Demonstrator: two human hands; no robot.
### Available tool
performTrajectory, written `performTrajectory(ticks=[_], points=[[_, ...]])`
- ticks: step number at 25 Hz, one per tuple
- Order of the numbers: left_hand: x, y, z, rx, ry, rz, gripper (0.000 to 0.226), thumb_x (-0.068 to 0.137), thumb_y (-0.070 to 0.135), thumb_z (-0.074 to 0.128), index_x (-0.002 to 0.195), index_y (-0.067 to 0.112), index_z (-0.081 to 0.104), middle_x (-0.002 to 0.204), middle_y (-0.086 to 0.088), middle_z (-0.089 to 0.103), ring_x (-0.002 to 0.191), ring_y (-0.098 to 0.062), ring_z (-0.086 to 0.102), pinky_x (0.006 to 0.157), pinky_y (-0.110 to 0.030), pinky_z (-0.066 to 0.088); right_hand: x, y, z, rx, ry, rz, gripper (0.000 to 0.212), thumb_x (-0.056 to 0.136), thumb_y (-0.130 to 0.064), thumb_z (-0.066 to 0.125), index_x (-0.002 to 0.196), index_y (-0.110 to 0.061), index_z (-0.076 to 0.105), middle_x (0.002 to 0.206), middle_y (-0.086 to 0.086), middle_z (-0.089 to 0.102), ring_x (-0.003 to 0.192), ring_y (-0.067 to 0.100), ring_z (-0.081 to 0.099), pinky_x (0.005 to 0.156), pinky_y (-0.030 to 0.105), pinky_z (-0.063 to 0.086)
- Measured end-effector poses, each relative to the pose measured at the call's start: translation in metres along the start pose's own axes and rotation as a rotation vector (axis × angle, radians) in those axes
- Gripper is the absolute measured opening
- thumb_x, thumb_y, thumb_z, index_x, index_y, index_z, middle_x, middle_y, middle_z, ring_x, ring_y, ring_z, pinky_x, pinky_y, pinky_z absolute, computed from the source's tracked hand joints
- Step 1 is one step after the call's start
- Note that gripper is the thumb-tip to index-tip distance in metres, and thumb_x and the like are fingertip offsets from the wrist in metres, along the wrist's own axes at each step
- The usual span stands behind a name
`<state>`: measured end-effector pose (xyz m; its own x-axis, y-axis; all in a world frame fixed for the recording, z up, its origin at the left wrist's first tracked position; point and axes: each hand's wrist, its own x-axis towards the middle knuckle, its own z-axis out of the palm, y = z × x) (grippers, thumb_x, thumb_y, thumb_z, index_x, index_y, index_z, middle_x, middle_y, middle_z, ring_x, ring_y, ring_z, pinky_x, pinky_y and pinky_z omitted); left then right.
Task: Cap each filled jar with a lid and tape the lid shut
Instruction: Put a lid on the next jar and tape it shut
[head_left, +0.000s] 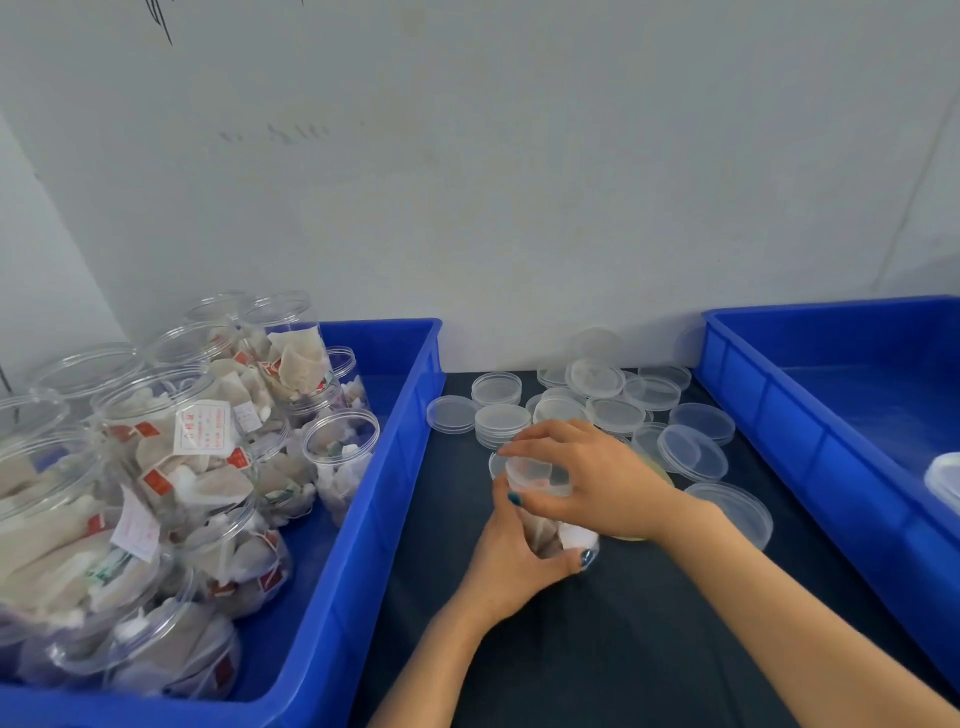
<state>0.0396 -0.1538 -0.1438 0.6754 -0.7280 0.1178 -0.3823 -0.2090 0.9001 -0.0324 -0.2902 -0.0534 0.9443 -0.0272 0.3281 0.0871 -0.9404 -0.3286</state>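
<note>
A blue bin (384, 493) of filled jars (171, 467) flanks the dark desk (623, 649), loose lids (597, 395) behind. At centre, the left hand (511, 556) has its grip round a jar (545, 532); the right hand (592, 478) clasps the lid (535, 475) on top.

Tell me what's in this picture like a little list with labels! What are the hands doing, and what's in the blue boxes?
left hand: grips the side of the jar
right hand: holds the clear lid on the jar's top
jar contents: tea bags
loose lids: spread on the dark table behind the hands
left blue bin: piled with open jars of tea bags
right blue bin: mostly bare
tape on the jar: none seen
</note>
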Motion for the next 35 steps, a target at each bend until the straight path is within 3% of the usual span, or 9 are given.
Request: performTrajectory(ticks=[4,11,16,19,22,26,30,33,35], points=[[0.004,0.004,-0.004,0.008,-0.01,-0.02,0.079,0.058,0.042,0.084,0.117,0.058,0.033,0.106,0.017,0.062,0.094,0.009,0.058,0.074,-0.011,0.048,-0.005,0.011,-0.003,0.103,-0.019,-0.061,0.045,0.084,-0.039,0.07,0.128,-0.044,0.06,0.133,-0.022,0.053,0.121,0.004,0.05,0.099,0.025,0.041],[0.001,0.014,-0.011,-0.378,0.05,-0.008,0.081,0.056,0.041,0.089,0.128,0.027,0.054,0.117,0.001,0.068,0.104,-0.011,0.068,0.083,-0.027,0.056,-0.01,0.02,-0.005,0.779,0.118,0.095,0.035,0.089,-0.016,0.065,0.123,-0.022,0.065,0.13,-0.006,0.06,0.123,0.003,0.056,0.108,0.031,0.045],[0.003,0.016,-0.017,-0.571,-0.059,-0.102,0.074,0.057,0.047,0.079,0.122,0.016,0.059,0.115,-0.009,0.07,0.104,-0.019,0.068,0.089,-0.038,0.055,-0.013,0.019,-0.006,0.845,0.102,0.095,0.035,0.09,-0.015,0.057,0.124,-0.021,0.064,0.131,-0.01,0.062,0.124,0.003,0.056,0.102,0.02,0.045],[0.001,0.024,-0.011,-0.309,0.018,-0.017,0.075,0.053,0.054,0.08,0.117,0.027,0.052,0.114,0.007,0.066,0.1,-0.009,0.067,0.079,-0.023,0.054,-0.015,0.02,0.002,0.82,0.129,0.214,0.033,0.099,-0.007,0.056,0.127,-0.023,0.062,0.133,-0.008,0.061,0.127,0.003,0.053,0.108,0.026,0.042],[-0.003,0.034,0.0,0.281,0.351,0.185,0.079,0.053,0.065,0.075,0.12,0.032,0.048,0.112,0.033,0.048,0.106,0.001,0.052,0.073,-0.017,0.047,-0.012,0.009,0.017,0.756,0.297,0.437,0.029,0.1,-0.021,0.055,0.129,-0.025,0.062,0.125,-0.008,0.062,0.112,-0.002,0.057,0.1,0.024,0.045],[-0.002,0.032,0.005,0.583,0.616,0.469,0.082,0.061,0.057,0.081,0.123,0.011,0.055,0.117,0.004,0.059,0.108,-0.016,0.056,0.067,-0.024,0.052,-0.012,0.0,0.018,0.928,0.428,0.463,0.025,0.101,-0.019,0.055,0.123,-0.025,0.063,0.101,-0.012,0.064,0.077,-0.013,0.057,0.067,0.007,0.044],[-0.006,0.033,0.012,0.524,0.58,0.334,0.087,0.062,0.067,0.07,0.127,0.013,0.051,0.12,0.004,0.059,0.109,-0.015,0.057,0.069,-0.03,0.055,-0.017,0.004,0.015,0.815,0.314,0.417,0.032,0.1,-0.029,0.054,0.132,-0.034,0.057,0.114,-0.019,0.062,0.082,-0.012,0.054,0.08,0.014,0.04],[-0.002,0.029,0.008,0.287,0.392,0.113,0.093,0.06,0.06,0.078,0.138,0.025,0.042,0.127,0.018,0.054,0.113,-0.003,0.052,0.087,-0.026,0.05,-0.029,0.027,0.012,0.868,0.156,0.426,0.049,0.102,-0.041,0.04,0.149,-0.029,0.039,0.142,-0.015,0.049,0.127,-0.004,0.047,0.096,0.015,0.038],[0.0,0.021,0.001,0.08,0.276,0.012,0.085,0.06,0.049,0.083,0.134,0.039,0.042,0.124,0.027,0.056,0.112,0.005,0.054,0.089,-0.023,0.049,-0.044,0.047,0.013,0.712,0.153,0.483,0.047,0.102,-0.044,0.037,0.145,-0.028,0.043,0.138,-0.012,0.054,0.135,0.007,0.043,0.102,0.021,0.035]])
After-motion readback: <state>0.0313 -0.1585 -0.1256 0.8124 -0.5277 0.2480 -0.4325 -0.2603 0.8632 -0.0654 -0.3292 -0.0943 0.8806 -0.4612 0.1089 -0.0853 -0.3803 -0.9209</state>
